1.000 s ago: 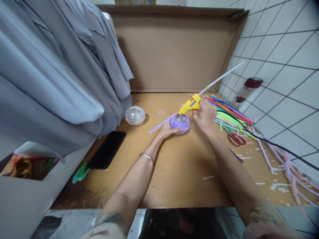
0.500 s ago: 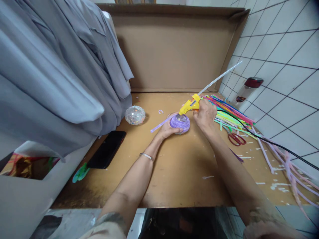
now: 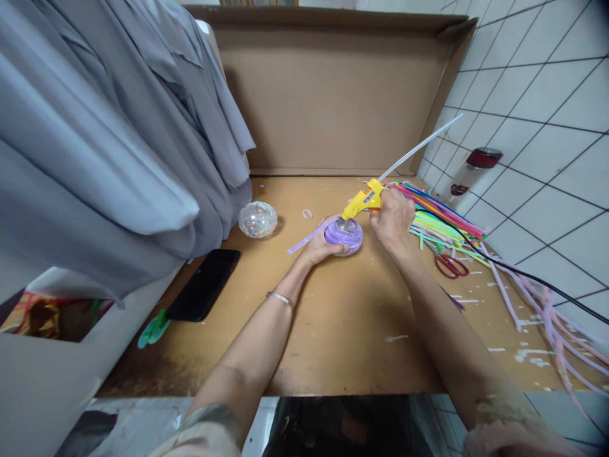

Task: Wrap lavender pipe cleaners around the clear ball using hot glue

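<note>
In left hand — purple-wrapped ball

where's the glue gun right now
In the head view, the glue gun is just right of centre, in the right hand, pointing down at the top of the purple ball that the left hand holds.

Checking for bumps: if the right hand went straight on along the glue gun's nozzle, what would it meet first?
Likely the purple-wrapped ball, just below the yellow glue gun in the right hand; whether the two touch is unclear.
</note>
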Motion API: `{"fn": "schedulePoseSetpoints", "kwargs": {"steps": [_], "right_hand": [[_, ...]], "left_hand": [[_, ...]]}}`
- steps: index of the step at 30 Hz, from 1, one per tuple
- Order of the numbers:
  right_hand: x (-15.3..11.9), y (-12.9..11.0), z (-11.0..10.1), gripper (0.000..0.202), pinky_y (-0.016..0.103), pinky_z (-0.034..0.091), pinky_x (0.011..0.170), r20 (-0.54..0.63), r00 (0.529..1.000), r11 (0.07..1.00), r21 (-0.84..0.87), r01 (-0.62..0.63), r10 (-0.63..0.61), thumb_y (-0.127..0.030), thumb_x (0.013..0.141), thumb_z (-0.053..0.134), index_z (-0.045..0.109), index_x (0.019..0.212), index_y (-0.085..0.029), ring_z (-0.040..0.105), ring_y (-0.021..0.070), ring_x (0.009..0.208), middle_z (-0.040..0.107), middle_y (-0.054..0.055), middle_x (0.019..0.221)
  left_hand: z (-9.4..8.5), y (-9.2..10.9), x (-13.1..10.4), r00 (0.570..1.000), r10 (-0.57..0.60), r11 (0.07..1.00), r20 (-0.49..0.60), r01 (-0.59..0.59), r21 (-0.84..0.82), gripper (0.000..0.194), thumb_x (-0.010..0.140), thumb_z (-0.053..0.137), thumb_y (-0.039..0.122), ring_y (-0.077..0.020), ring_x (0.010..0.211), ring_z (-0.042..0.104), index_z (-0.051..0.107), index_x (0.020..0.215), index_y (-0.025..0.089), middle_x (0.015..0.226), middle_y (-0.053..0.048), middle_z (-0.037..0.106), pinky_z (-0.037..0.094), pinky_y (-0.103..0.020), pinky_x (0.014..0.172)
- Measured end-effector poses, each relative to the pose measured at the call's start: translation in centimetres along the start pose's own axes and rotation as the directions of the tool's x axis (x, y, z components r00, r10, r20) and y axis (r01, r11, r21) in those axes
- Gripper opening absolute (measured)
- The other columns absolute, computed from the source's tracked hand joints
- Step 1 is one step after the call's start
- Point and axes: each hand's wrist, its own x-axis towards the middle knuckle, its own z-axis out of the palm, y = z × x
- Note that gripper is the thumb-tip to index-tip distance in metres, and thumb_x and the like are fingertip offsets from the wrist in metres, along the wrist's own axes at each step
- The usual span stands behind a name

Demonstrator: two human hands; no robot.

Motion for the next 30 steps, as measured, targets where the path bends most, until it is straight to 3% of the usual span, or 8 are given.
{"fn": "schedulePoseSetpoints", "kwargs": {"steps": [7,18,24,30], "right_hand": [[-0.02,0.19,0.06,0.015,0.038,0.033,0.077,-0.027,1.0,0.999,0.038,-0.001,0.002,-0.016,0.079,0.054,0.062,0.091,-0.021,0.056,0.0292,0.094,0.066,0.011,0.095],[0.05,0.24,-0.12,0.016,0.037,0.033,0.077,0.02,0.999,1.0,0.018,-0.026,0.025,-0.014,0.078,0.053,0.061,0.091,-0.02,0.056,0.0286,0.095,0.067,0.013,0.101],[0.11,0.42,0.19,0.016,0.036,0.034,0.076,-0.023,1.0,0.999,0.031,-0.012,0.013,-0.015,0.077,0.054,0.061,0.09,-0.021,0.056,0.0279,0.092,0.068,0.011,0.098],[0.02,0.41,0.14,0.015,0.038,0.035,0.078,0.011,1.0,0.999,0.033,-0.014,0.014,-0.016,0.079,0.053,0.061,0.091,-0.02,0.057,0.0302,0.096,0.067,0.013,0.1]], "left_hand": [[-0.03,0.07,-0.03,1.0,0.004,0.998,0.0,-0.004,0.063,0.094,0.053,0.091,0.042,-0.0323,0.132,0.055,0.056,0.137,0.02,0.141,-0.011,0.057,0.043,-0.046,0.116],[0.09,0.54,-0.03,1.0,-0.023,1.0,-0.001,0.023,0.007,0.092,0.05,0.091,0.035,-0.0344,0.134,0.054,0.058,0.134,0.018,0.138,-0.012,0.059,0.04,-0.051,0.118],[0.03,0.66,-0.09,1.0,0.009,0.999,-0.001,-0.009,0.048,0.09,0.051,0.091,0.038,-0.0338,0.132,0.056,0.059,0.133,0.018,0.138,-0.012,0.059,0.041,-0.049,0.117],[0.03,0.63,-0.09,1.0,0.012,0.998,-0.001,-0.012,0.067,0.089,0.052,0.091,0.039,-0.0333,0.131,0.055,0.059,0.133,0.02,0.137,-0.011,0.059,0.041,-0.05,0.117]]}}
